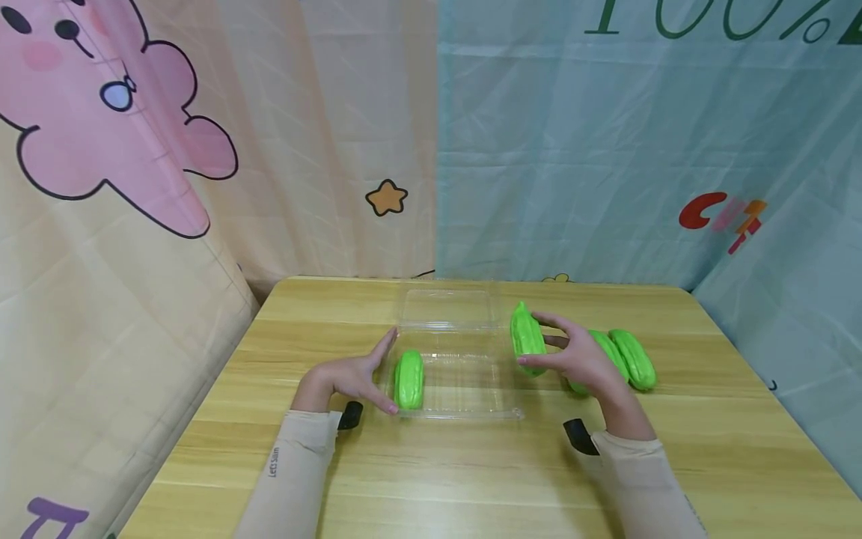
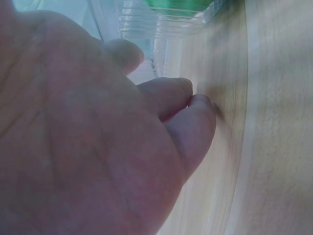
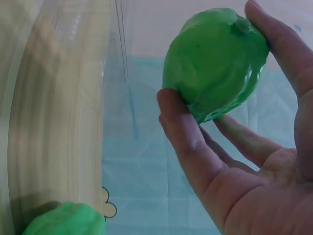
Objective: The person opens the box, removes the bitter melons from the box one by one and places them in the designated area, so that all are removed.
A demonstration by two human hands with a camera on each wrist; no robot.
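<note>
My right hand (image 1: 584,364) pinches a bright green ridged gourd (image 1: 527,335) between thumb and fingers, held up beside the right wall of a clear plastic clamshell box (image 1: 465,385). In the right wrist view this gourd (image 3: 215,61) is seen end-on, clear of the tabletop. Another green gourd (image 1: 408,380) lies lengthwise at the left end of the box. At the box's left side is my left hand (image 1: 352,376), thumb and fingers spread along that edge; it holds no gourd. Whether it presses the box is hard to tell.
More green gourds (image 1: 633,359) lie on the wooden table (image 1: 444,479) to the right, partly hidden behind my right hand. The box's clear lid (image 1: 448,307) lies folded back toward the far edge. Printed curtains (image 1: 323,150) stand behind and beside the table.
</note>
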